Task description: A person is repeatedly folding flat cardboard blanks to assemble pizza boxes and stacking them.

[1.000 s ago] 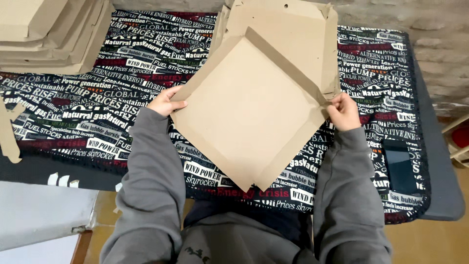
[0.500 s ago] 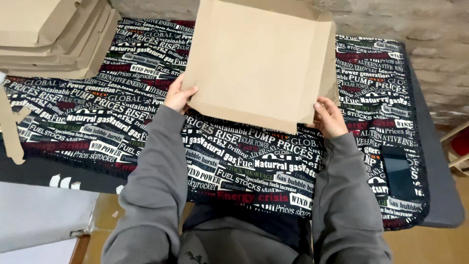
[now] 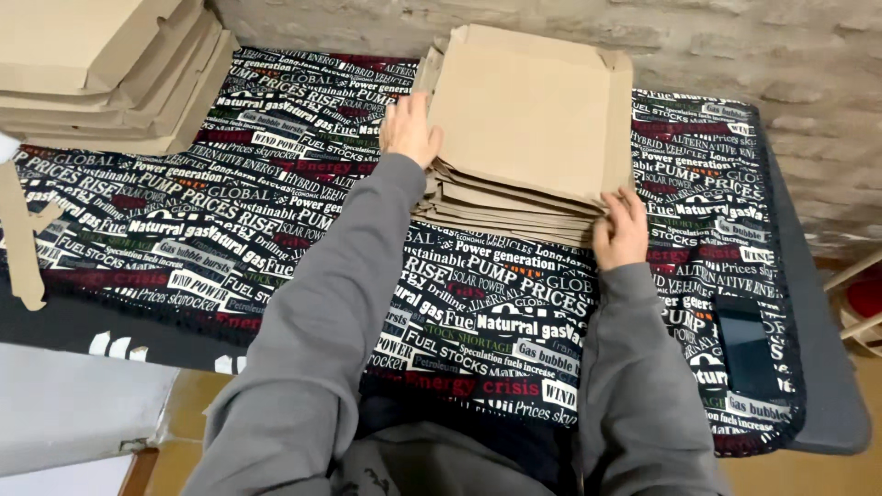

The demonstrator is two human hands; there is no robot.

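Fingers of the left hand [image 3: 410,129] are curling on the left edge of the top flat cardboard blank [image 3: 528,106], while the right hand [image 3: 620,230] is pinching its near corner. The blank is resting on the stack [image 3: 501,207]; lifting it next needs an even two-handed grip.
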